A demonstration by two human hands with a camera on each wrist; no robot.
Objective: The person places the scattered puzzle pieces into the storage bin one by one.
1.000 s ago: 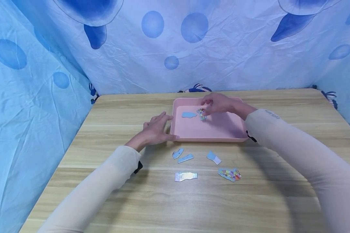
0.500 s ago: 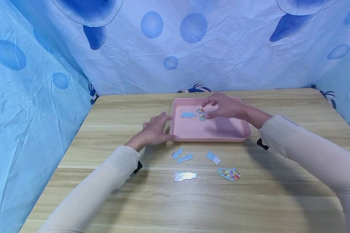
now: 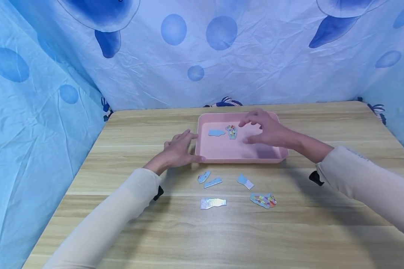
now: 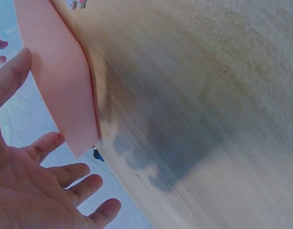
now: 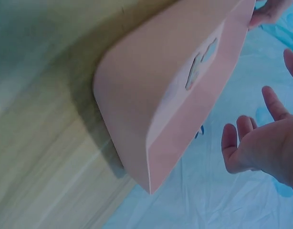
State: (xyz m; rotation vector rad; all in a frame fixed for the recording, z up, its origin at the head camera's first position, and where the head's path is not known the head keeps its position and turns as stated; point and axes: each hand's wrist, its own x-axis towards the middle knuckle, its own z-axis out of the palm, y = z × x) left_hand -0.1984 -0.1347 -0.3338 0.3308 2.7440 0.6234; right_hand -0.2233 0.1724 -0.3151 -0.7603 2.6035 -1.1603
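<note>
A pink tray (image 3: 242, 161) lies toward the back of the table. The left hand (image 3: 179, 151) touches its left side, thumb at the front left corner and fingers spread; in the left wrist view that hand (image 4: 36, 176) is beside the tray wall (image 4: 60, 71). Over the tray's right half hovers the right hand (image 3: 267, 130), fingers bent loosely, holding nothing. Left of it, flat in the tray, are a multicoloured piece (image 3: 232, 132) and a plain blue piece (image 3: 216, 133), a small gap between them. The right wrist view shows the right hand (image 5: 266, 143) apart from the tray (image 5: 132, 81).
In front of the tray on the wooden table (image 3: 155, 231) lie several loose pieces: two narrow blue ones (image 3: 204, 177) (image 3: 213, 182), a blue and pale one (image 3: 245, 181), a shiny pale one (image 3: 213, 203) and a multicoloured one (image 3: 263, 200). A blue patterned cloth (image 3: 249, 74) hangs behind.
The right hand has let go of the multicoloured piece in the tray and moved right, its thumb and fingers further apart. The left hand has stayed at the tray's side.
</note>
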